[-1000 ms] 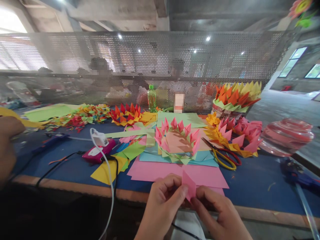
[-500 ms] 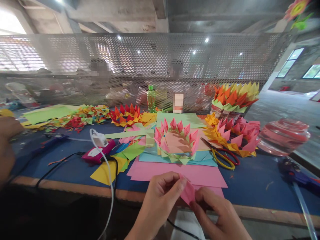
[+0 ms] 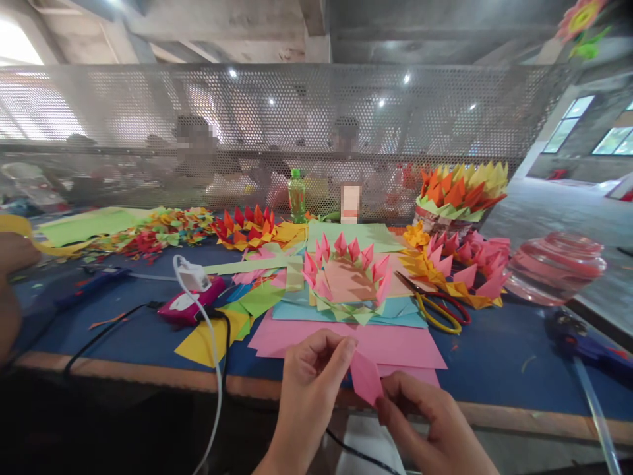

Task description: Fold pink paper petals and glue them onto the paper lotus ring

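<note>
A small folded pink paper piece [image 3: 364, 377] is pinched between my two hands at the table's near edge. My left hand [image 3: 309, 386] grips its upper left side with thumb and fingers closed. Its lower right corner is held by my right hand [image 3: 429, 422], fingers curled. Just beyond lie flat pink paper sheets [image 3: 395, 344]. Further back a ring of pink and green folded petals [image 3: 346, 280] rests on stacked coloured sheets.
Yellow-handled scissors [image 3: 440, 309] lie right of the petal ring. Finished paper flowers [image 3: 462, 191] stand at the back right, a pink glass jar [image 3: 556, 267] beside them. A pink device with cables [image 3: 190, 305] sits left. Another person's hand [image 3: 12, 290] shows at the far left. A mesh screen [image 3: 297, 132] borders the table.
The pink piece has tilted and dropped slightly toward my right hand. My left thumb and fingers have shifted along its upper edge. The other person's hand moved a little.
</note>
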